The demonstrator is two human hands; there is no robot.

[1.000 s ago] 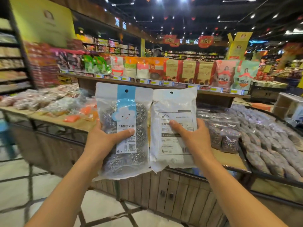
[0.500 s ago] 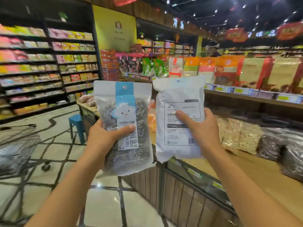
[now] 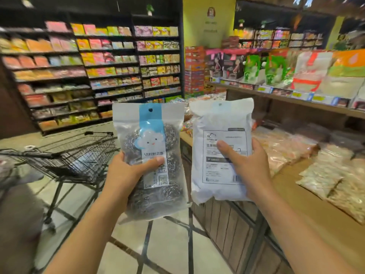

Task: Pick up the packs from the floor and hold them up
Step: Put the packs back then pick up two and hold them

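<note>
Left hand [image 3: 128,175] grips clear scourer pack [image 3: 152,161] upright, thumb across front; label reads "YUN", "6", cloud face. Right hand [image 3: 246,165] grips white pack [image 3: 221,151] at 3 o'clock of it, back panel print unreadable. Shopping cart [image 3: 75,157] at 9 o'clock.

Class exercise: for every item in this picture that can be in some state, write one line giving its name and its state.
Clear pack of steel scourers with blue strip: upright, sealed, front showing, held up.
White pack with printed label: upright, sealed, back showing, held up.
Left hand: grips the scourer pack.
Right hand: grips the white pack.
Black wire shopping trolley: contents unclear.
</note>
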